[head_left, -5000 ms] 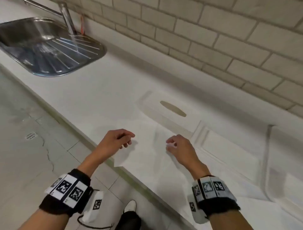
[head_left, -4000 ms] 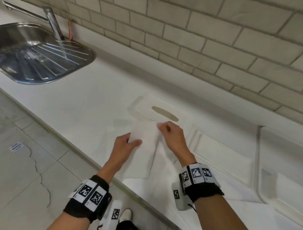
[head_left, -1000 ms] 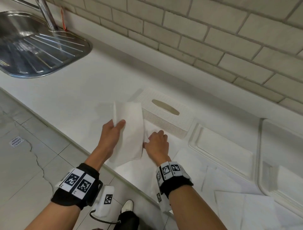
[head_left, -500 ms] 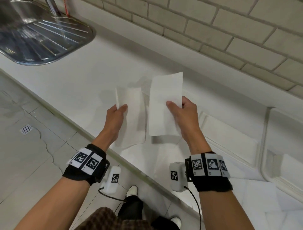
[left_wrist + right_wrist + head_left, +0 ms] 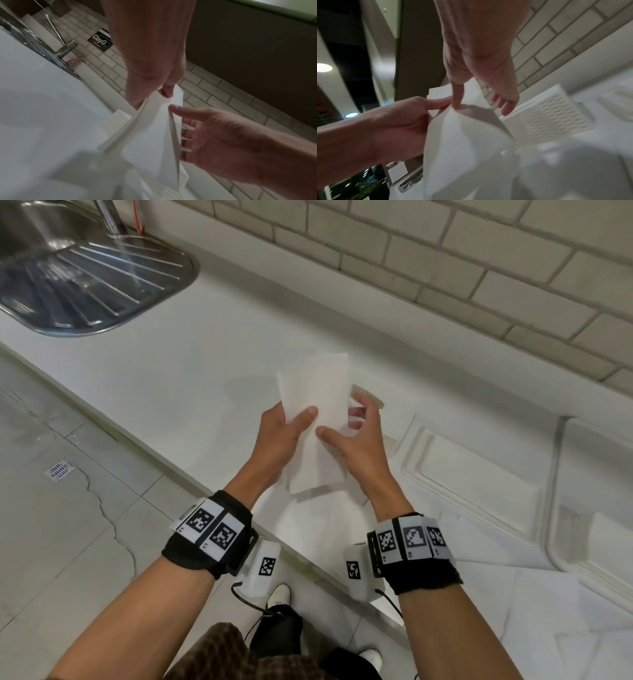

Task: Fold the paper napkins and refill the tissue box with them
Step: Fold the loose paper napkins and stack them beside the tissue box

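My left hand (image 5: 277, 436) pinches the folded napkins (image 5: 317, 419) above the tabletop (image 5: 164, 371), thumb on the near face. My right hand (image 5: 356, 443) touches them with its thumb, fingers (image 5: 505, 106) spread behind. Only the wrist views show the box (image 5: 544, 120) just beyond, largely hidden from the head.
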